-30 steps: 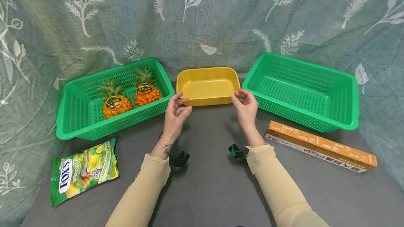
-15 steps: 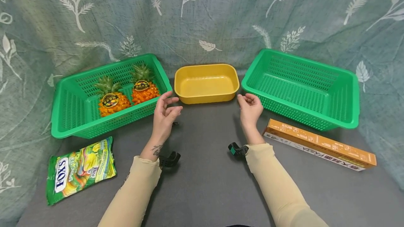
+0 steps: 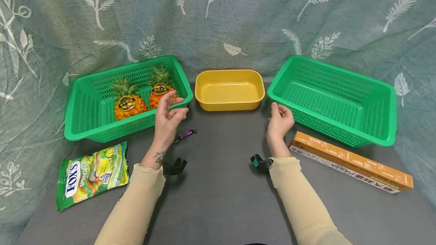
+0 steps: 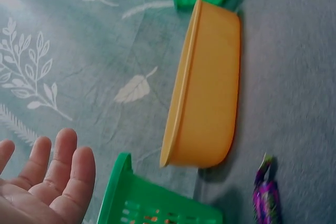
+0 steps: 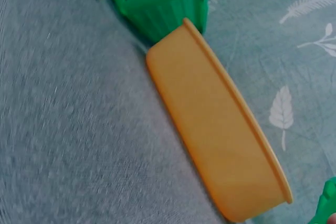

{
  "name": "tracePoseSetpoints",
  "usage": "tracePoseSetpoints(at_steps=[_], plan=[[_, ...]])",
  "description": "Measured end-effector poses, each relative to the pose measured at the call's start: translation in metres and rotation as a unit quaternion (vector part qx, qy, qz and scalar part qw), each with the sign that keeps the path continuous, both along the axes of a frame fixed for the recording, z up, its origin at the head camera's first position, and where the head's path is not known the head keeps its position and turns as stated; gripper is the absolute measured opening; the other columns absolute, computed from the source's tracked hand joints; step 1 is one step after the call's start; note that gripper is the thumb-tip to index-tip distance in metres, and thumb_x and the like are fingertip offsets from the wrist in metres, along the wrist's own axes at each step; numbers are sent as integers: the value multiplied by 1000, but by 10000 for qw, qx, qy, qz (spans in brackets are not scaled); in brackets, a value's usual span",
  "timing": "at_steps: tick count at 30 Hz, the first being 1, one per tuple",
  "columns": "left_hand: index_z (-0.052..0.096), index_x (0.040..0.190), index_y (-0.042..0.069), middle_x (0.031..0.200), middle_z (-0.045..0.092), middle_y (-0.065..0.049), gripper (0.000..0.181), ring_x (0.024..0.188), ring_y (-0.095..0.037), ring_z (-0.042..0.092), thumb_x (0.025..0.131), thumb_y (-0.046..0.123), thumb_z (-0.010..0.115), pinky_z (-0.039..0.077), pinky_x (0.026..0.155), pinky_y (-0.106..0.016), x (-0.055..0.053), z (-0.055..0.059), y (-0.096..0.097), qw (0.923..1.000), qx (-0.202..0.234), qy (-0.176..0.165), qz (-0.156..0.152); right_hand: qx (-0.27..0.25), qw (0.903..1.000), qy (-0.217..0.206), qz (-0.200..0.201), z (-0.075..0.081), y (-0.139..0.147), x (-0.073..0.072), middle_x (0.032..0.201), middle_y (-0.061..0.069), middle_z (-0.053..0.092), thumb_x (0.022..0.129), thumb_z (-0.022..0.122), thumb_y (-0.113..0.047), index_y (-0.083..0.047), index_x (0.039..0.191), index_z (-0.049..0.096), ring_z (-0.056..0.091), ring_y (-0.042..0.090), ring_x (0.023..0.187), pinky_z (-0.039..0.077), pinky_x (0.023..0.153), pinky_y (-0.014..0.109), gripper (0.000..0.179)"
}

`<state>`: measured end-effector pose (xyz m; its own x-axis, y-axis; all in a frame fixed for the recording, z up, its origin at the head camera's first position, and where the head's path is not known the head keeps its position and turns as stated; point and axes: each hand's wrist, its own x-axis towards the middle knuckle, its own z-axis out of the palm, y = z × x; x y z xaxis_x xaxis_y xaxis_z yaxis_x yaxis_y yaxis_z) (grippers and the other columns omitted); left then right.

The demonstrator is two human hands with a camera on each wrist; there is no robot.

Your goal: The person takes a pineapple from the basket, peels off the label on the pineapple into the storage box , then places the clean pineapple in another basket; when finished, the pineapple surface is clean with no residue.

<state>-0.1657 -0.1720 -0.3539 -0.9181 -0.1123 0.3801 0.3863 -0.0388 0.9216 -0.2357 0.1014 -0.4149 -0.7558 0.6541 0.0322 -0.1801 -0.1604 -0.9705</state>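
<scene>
Yellow tub [image 3: 230, 106] | glossy, round-cornered, upright | far edge of counter [image 3: 218, 192] | left grip [image 3: 167, 119]: fingers apart | right grip [image 3: 280, 123]: loosely curled, idle

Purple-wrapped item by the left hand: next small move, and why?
Probably lower the left hand toward the purple-wrapped item: it lies on the table close to that hand, whose fingers hold nothing, while the right hand is farther off, near the right green basket.
</scene>
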Motion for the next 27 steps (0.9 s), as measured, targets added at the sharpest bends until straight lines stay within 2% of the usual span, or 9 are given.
tracePoseSetpoints(at_steps=[3, 7, 10, 15, 19, 23, 27], plan=[[38, 135, 7, 110, 51, -5, 67, 82, -3, 61, 83, 37, 65, 47, 72, -19, -3, 4, -4, 9999, -46, 136, 78, -269, 9995, 27, -173, 4, 4, -1, 74, 3, 55, 89, 62, -20, -12, 82, 58, 54, 21, 67, 43, 48, 19, 12], [39, 135, 9, 110, 51, -2, 73, 84, -7, 58, 79, 47, 67, 45, 75, -21, -8, 15, -12, 9987, -281, 212, 372, -484, 9984, -27, -284, 10, 8, -1, 80, 10, 58, 93, 56, -22, -14, 79, 55, 54, 25, 68, 43, 48, 22, 16], [40, 135, 11, 109, 50, 1, 68, 85, -10, 56, 81, 43, 66, 44, 75, -23, -14, 25, -21, 9962, -519, 130, 684, -569, 9979, -51, -298, 12, 9, -2, 81, 10, 58, 94, 53, -22, -13, 80, 54, 54, 20, 64, 44, 49, 24, 17], [39, 136, 13, 106, 48, 4, 61, 82, -8, 56, 83, 29, 64, 44, 74, -24, -28, 41, -34, 9913, -610, -130, 1163, -584, 9979, -79, -263, 12, 8, -2, 78, 2, 58, 95, 52, -23, -13, 81, 54, 55, 17, 66, 45, 50, 25, 17], [36, 138, 17, 111, 47, -1, 63, 88, -13, 56, 83, 30, 64, 46, 79, -28, -42, 46, -44, 9801, -967, -620, 1618, -550, 9981, -155, -232, 11, 7, -2, 78, -1, 58, 95, 52, -23, -13, 82, 54, 55, 16, 67, 45, 50, 24, 17], [31, 141, 21, 126, 43, -11, 70, 101, -26, 53, 82, 39, 65, 45, 87, -37, -55, 45, -51, 9630, -1457, -1208, 1920, -498, 9983, -217, -198, 10, 5, 0, 78, -2, 57, 96, 51, -23, -13, 83, 53, 55, 16, 67, 45, 50, 24, 16], [25, 144, 20, 136, 38, -14, 81, 114, -32, 45, 80, 51, 64, 42, 88, -44, -63, 41, -58, 9427, -1997, -1727, 2041, -481, 9984, -241, -146, 10, 2, 2, 78, -2, 57, 96, 50, -22, -13, 84, 52, 55, 15, 66, 45, 51, 25, 15]])
